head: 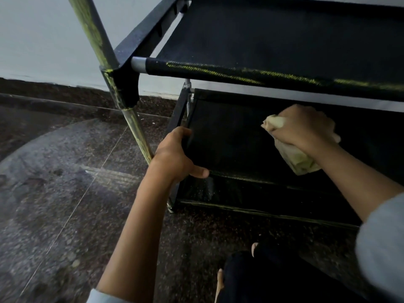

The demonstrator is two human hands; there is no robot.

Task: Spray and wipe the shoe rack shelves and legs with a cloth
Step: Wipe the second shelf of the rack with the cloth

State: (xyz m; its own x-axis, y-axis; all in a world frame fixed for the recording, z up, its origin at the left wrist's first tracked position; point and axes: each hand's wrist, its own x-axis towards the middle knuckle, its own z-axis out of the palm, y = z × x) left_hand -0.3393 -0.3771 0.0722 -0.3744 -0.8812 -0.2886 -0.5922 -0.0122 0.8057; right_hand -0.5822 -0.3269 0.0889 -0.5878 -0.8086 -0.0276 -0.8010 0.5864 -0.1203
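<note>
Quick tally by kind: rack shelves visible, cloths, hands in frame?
Black fabric rack shelves: 3 (upper, middle, bottom)
Crumpled pale yellow cloth: 1
Hands: 2 (left hand grips the middle shelf's side edge, right hand holds the cloth)
Total: 6

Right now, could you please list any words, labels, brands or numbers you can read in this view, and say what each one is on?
None: no readable text anywhere.
Shoe rack: dark fabric shelves, no label showing.
Cloth, gripped by the right hand: plain, no print.
Left hand grips the rack's side bar.
</note>
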